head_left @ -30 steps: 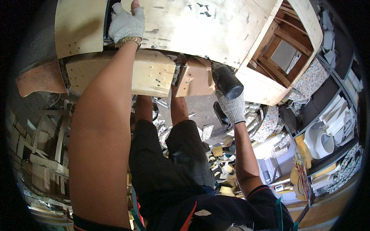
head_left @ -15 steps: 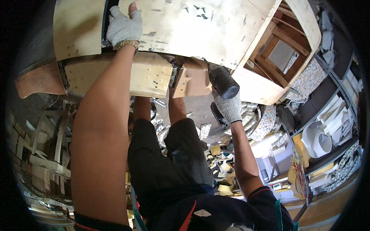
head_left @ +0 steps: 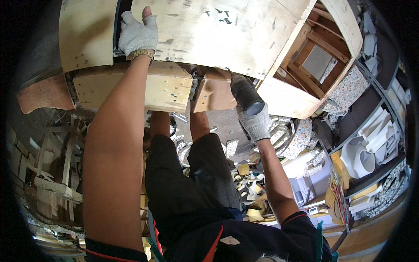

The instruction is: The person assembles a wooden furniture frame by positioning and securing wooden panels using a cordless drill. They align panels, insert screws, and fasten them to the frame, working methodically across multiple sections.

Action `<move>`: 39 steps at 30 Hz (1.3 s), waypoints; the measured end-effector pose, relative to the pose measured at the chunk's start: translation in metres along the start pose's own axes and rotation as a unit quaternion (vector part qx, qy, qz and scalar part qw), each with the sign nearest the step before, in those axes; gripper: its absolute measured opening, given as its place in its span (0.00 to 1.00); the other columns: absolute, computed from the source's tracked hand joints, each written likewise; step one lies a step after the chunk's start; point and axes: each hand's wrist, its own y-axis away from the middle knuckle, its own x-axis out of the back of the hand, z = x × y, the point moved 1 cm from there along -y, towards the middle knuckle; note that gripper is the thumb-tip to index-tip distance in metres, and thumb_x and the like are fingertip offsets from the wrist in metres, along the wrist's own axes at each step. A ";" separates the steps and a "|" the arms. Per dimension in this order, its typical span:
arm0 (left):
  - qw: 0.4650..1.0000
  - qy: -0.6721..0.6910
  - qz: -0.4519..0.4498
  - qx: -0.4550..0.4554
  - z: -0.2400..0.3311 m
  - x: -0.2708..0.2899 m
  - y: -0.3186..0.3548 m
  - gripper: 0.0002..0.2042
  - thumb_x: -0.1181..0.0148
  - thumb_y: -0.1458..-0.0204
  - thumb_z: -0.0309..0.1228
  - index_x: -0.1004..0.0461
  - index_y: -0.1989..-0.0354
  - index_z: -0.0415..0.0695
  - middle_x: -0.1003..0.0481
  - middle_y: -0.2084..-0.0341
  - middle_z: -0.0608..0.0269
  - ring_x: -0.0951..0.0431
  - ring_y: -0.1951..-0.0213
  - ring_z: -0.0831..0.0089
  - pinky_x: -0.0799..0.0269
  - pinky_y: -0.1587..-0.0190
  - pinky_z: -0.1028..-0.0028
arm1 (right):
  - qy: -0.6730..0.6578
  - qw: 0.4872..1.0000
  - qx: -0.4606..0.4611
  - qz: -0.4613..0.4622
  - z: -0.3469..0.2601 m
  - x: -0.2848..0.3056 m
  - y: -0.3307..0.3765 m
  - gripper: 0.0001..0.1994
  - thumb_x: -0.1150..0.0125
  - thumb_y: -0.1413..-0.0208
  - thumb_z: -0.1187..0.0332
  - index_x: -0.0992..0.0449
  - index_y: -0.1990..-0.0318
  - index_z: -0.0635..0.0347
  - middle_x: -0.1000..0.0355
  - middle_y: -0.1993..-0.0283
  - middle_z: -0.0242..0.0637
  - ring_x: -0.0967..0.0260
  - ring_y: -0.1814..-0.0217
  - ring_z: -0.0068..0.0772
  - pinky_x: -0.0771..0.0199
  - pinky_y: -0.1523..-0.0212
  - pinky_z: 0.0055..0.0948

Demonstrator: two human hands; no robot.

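Observation:
My right hand, in a whitish knit glove, is closed round the handle of a black cordless drill. The drill's tip meets the near edge of a large pale wooden panel. My left hand, gloved with a bare thumb tip, rests at the panel's left edge beside a dark gap. Its thumb lies on the panel, while the other fingers bend over the edge and are partly hidden. Several dark screws lie loose on the panel. Below it, a hinged wooden side piece hangs next to a browner block.
At the right, the wooden frame has an open cavity with crossbars. Foam scraps litter the floor by my legs. A rack with white curved pieces stands far right, and wooden frames are at the left.
The drill and my right hand have shifted slightly left along the panel edge. My left hand stays at the gap, with only a slight shift in the picture.

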 end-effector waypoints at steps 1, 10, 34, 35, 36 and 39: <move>1.000 -0.002 0.004 -0.003 0.000 0.000 0.000 0.36 0.57 0.38 0.66 0.35 0.44 0.40 0.22 0.56 0.33 0.19 0.56 0.35 0.25 0.55 0.46 | -0.004 1.000 0.002 0.001 -0.004 0.002 0.000 0.19 0.27 0.50 0.61 0.18 0.55 0.64 0.18 0.64 0.52 0.17 0.59 0.48 0.20 0.59 0.40; 1.000 0.004 -0.006 0.003 0.002 0.001 -0.001 0.36 0.57 0.38 0.66 0.36 0.43 0.39 0.21 0.55 0.33 0.20 0.56 0.35 0.25 0.53 0.46 | -0.003 1.000 0.007 0.016 -0.020 0.004 0.001 0.17 0.31 0.47 0.65 0.18 0.52 0.63 0.18 0.63 0.51 0.17 0.59 0.47 0.20 0.58 0.37; 1.000 -0.003 -0.012 0.000 0.001 0.000 -0.001 0.35 0.53 0.39 0.65 0.34 0.48 0.39 0.22 0.55 0.39 0.18 0.57 0.39 0.23 0.57 0.46 | 0.040 0.999 -0.029 0.009 -0.023 0.003 -0.005 0.16 0.29 0.51 0.64 0.18 0.57 0.65 0.19 0.67 0.53 0.19 0.63 0.54 0.21 0.61 0.42; 1.000 -0.003 -0.016 0.001 0.001 0.001 -0.001 0.35 0.53 0.39 0.65 0.35 0.48 0.39 0.22 0.55 0.39 0.18 0.57 0.39 0.23 0.56 0.46 | 0.032 0.999 -0.035 0.004 -0.022 0.002 -0.004 0.16 0.29 0.51 0.64 0.18 0.58 0.64 0.19 0.68 0.53 0.19 0.63 0.55 0.21 0.61 0.43; 1.000 -0.003 -0.010 -0.002 0.000 0.000 0.000 0.35 0.53 0.39 0.65 0.35 0.48 0.39 0.22 0.55 0.39 0.18 0.57 0.39 0.24 0.56 0.46 | 0.024 0.999 -0.040 -0.001 -0.020 0.001 -0.004 0.16 0.28 0.51 0.63 0.18 0.58 0.64 0.20 0.68 0.53 0.19 0.63 0.56 0.21 0.61 0.43; 1.000 0.001 0.003 -0.011 -0.001 -0.004 -0.001 0.35 0.53 0.39 0.65 0.35 0.47 0.39 0.22 0.55 0.39 0.18 0.57 0.39 0.24 0.56 0.46 | 0.024 0.999 0.032 0.021 -0.007 0.002 -0.009 0.16 0.28 0.52 0.62 0.17 0.59 0.62 0.20 0.68 0.54 0.19 0.63 0.57 0.21 0.62 0.44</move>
